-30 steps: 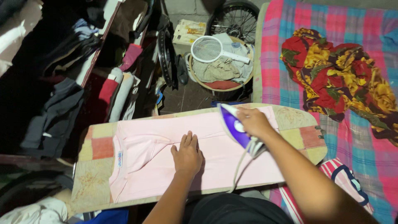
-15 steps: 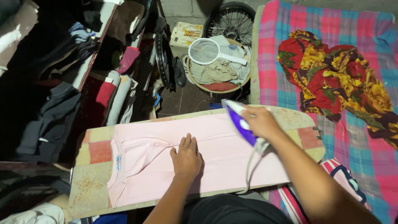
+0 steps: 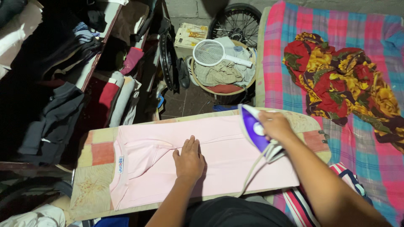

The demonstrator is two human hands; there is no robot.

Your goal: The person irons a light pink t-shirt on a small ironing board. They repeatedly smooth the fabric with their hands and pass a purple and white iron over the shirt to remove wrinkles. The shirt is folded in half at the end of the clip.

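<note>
A pink garment lies spread flat on a padded ironing board covered with a patchwork cloth. My left hand rests palm down on the middle of the garment, fingers together. My right hand grips the handle of a purple and white iron, which stands tilted at the garment's far right end. The iron's white cord trails down across the cloth toward me.
A bed with a pink and blue plaid cover holds a crumpled floral cloth on the right. Beyond the board stand a basket of clothes with a white racket-shaped swatter, a spoked wheel, and shelves of folded clothes on the left.
The iron and my right hand have shifted slightly toward the right end of the garment. My left hand stays pressed on the cloth.
</note>
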